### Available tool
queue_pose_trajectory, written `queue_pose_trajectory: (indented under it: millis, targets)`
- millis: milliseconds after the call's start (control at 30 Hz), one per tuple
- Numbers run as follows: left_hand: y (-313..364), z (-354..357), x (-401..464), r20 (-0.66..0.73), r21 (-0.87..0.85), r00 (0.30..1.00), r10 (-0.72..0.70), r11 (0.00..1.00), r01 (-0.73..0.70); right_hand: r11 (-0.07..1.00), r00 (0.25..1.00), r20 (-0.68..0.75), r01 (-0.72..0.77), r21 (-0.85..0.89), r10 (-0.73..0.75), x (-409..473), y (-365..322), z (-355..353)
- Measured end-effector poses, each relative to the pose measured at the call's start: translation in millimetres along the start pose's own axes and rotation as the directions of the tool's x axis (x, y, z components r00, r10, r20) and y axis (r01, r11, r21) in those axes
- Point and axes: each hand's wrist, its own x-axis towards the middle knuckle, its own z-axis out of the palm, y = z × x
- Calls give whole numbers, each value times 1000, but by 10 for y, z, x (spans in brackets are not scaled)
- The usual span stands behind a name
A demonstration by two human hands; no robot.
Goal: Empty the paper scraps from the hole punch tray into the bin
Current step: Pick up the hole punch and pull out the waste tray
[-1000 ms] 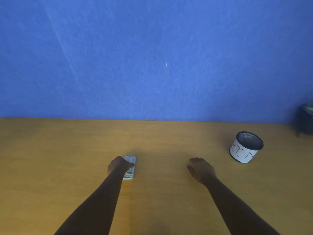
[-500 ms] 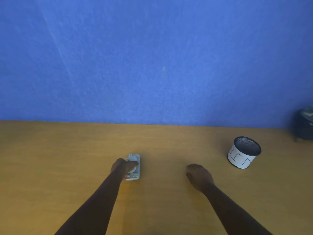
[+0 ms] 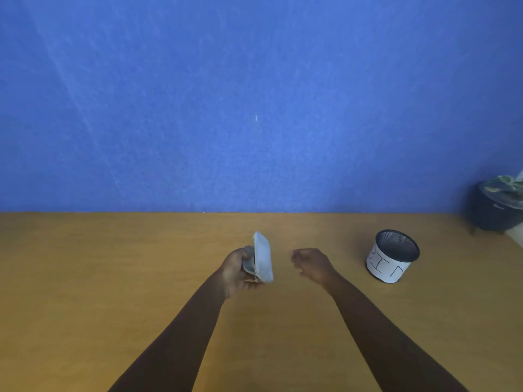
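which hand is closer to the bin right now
Right. The right hand hovers empty, just left of the bin; the left hand, holding the hole punch, is farther left.

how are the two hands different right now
The left hand grips the hole punch and holds it turned on edge above the table; the right hand holds nothing. The left hand is wrapped around the punch, while the right hand is loosely curled, fingers apart. The right hand is nearer the bin than the left. Both are bare and reach forward over the table.
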Motion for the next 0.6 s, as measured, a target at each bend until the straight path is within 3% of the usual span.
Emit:
queue_pose_trajectory:
  millis: [133,367,600]
  targets:
    - [-27,146,7,38,-105,999,-4,994,8,931,996,77,-61,360,35,-44,-269,-83]
    - [-70,277,-7,91,-150,996,-21,988,34,927,988,147,-13,376,-46,-56,-449,-150]
    - [-24,230,0,112,-140,993,-40,989,55,899,987,163,-58,435,-15,-85,-400,-76]
